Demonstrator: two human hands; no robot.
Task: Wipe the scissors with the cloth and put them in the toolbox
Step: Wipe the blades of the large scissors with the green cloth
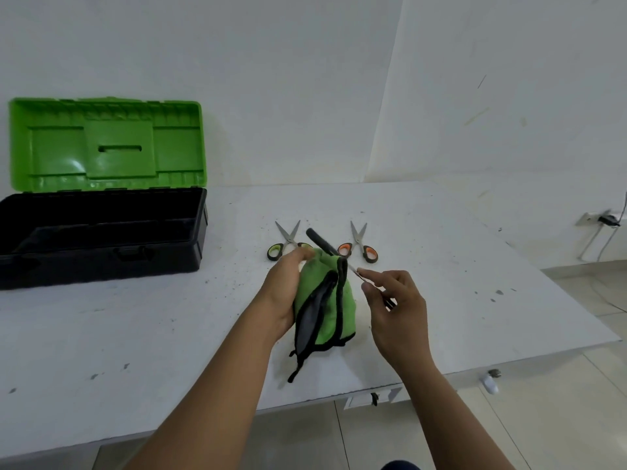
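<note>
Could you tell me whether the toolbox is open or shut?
Open: the toolbox has its green lid standing upright behind the black base.

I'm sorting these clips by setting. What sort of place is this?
Probably a bare workroom or utility room, not a home kitchen: a scuffed white table against plain white walls, an open toolbox with a green lid, a tiled floor, and a wall socket with a cable plugged in.

A white counter point(135, 334), speckled with dark marks, is seen. On its far left an open toolbox point(101, 232) is placed, lid raised. Two pairs of scissors are laid side by side mid-counter: green-handled scissors point(283, 244) and orange-handled scissors point(361, 244).
</note>
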